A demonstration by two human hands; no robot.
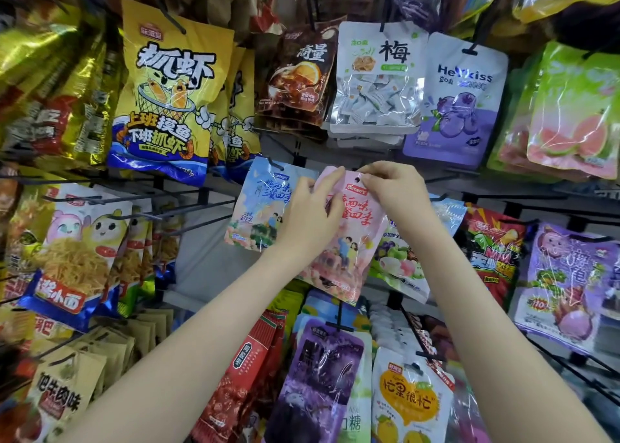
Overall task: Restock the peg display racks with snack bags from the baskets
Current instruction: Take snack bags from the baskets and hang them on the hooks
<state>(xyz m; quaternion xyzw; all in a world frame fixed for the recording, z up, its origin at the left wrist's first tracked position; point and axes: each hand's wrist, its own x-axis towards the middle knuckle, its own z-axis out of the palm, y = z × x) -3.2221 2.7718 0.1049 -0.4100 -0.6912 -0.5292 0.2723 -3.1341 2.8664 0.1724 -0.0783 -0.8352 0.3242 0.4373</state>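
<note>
Before the rack, both hands (396,191) pinch pink bag (349,241)

Bright, even light; glare streaks the gold foil bags (43,53), wide-angle edges bend and blur.

free: grey back panel (208,268) — left of blue bag (258,207) | blocked: bare pegs (208,204) jut across

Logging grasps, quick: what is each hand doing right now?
Left hand: grips the pink snack bag by its left edge.
Right hand: pinches its top.
</note>
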